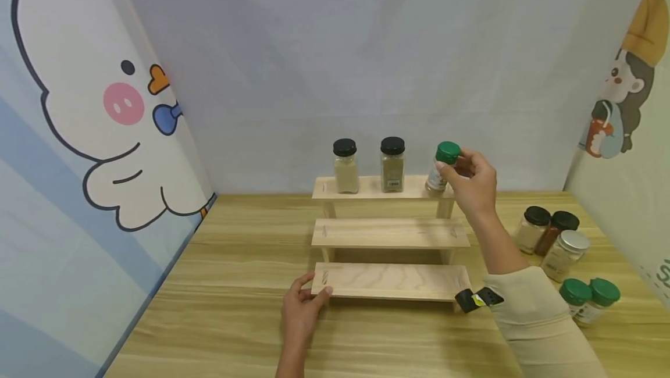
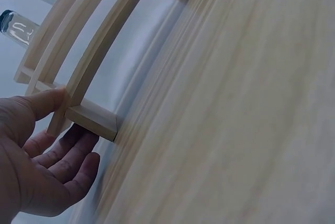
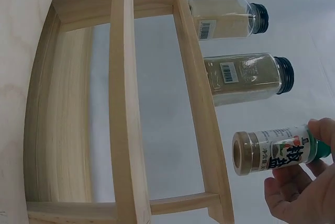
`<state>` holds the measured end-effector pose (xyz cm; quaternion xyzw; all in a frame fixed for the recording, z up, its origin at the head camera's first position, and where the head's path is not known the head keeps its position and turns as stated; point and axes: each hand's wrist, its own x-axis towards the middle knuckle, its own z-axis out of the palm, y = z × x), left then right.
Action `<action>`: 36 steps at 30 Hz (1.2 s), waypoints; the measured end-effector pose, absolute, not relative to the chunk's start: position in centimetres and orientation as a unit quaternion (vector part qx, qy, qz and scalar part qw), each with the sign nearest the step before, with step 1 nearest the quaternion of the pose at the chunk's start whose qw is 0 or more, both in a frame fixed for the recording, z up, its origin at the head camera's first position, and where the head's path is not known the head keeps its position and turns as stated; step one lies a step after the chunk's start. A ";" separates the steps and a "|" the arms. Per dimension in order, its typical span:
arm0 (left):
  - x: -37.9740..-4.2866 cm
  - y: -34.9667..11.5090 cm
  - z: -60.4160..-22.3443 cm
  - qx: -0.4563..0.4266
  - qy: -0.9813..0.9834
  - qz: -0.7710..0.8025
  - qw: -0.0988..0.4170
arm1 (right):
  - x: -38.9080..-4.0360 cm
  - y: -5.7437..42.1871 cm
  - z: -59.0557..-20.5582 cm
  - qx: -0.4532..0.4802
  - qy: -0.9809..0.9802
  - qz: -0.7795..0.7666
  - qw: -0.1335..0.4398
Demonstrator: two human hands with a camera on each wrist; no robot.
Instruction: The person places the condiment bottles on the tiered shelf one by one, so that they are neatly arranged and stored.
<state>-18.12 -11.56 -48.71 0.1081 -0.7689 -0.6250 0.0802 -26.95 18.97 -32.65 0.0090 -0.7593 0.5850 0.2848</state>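
My right hand (image 1: pixel 473 183) pinches a green-capped spice jar (image 1: pixel 436 175) near its cap, at the right end of the top step. In the right wrist view the spice jar's base (image 3: pixel 243 153) shows just off the top board's edge. The three-step wooden rack (image 1: pixel 389 279) stands on the table. My left hand (image 1: pixel 302 311) grips the left end of its lowest board, thumb on top and fingers beneath, as the left wrist view also shows. Two black-capped jars, a pale one (image 1: pixel 346 174) and a darker greenish one (image 1: pixel 392 173), stand upright on the top step.
To the right on the table (image 1: pixel 235 250) are a black-capped jar (image 1: pixel 531 232), a dark red jar (image 1: pixel 552 235), a silver-lidded jar (image 1: pixel 565 257) and two green-capped jars (image 1: pixel 594 305), partly behind my sleeve. Behind the rack hangs a plain pale backdrop (image 1: pixel 314 75).
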 end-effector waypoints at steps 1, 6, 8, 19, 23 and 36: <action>-18.1 -11.6 -48.7 0.107 -0.769 -0.625 0.080 | -27.2 18.9 -32.6 0.007 -0.763 0.585 0.277; -18.2 -11.7 -48.6 0.107 -0.767 -0.627 0.079 | -28.2 18.8 -32.3 -0.002 -0.772 0.585 0.248; -18.3 -11.7 -48.6 0.107 -0.766 -0.629 0.078 | -28.5 18.9 -32.3 -0.006 -0.774 0.585 0.241; -18.4 -11.6 -48.6 0.111 -0.763 -0.632 0.079 | -29.3 19.0 -32.8 -0.027 -0.786 0.574 0.227; -18.3 -11.7 -48.5 0.110 -0.764 -0.631 0.082 | -28.7 19.1 -32.9 -0.031 -0.794 0.565 0.221; -17.9 -11.4 -48.4 0.107 -0.763 -0.631 0.089 | -23.0 18.9 -34.0 -0.030 -0.780 0.582 0.226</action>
